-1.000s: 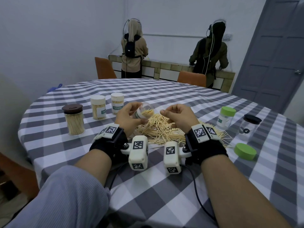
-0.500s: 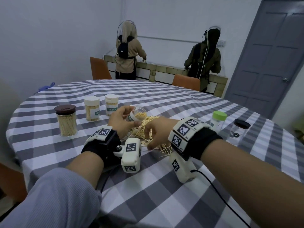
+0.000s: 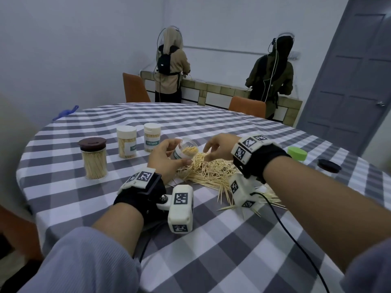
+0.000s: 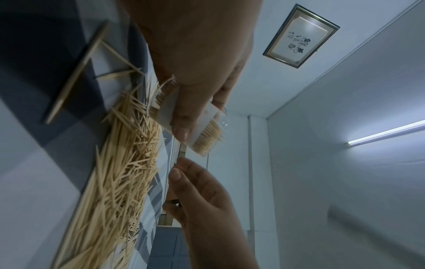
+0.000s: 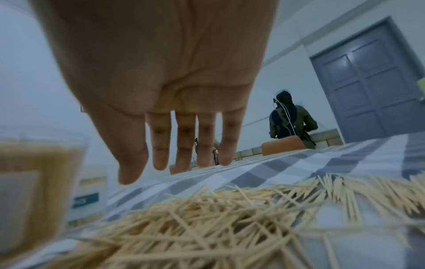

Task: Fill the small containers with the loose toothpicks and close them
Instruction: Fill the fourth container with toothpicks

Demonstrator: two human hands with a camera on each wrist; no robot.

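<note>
Toward the desk's [image 3: 211, 240] left edge: brown-lidded jar [image 3: 93, 158], then two white-capped containers [image 3: 152, 137], one reading "TOOTHPICK". At centre, left hand [image 3: 164, 159] wrapped round a tilted clear container [image 3: 183, 152], part-filled, mouth facing the loose toothpicks [image 3: 209, 172]; label only partly legible. Right hand [image 3: 218, 148] spread wide above the pile, holding nothing. Best done by pinching a small aligned bundle and feeding it points-first into the mouth. Near the right edge, green lid [image 3: 297, 153] and black lid [image 3: 329, 165].
</note>
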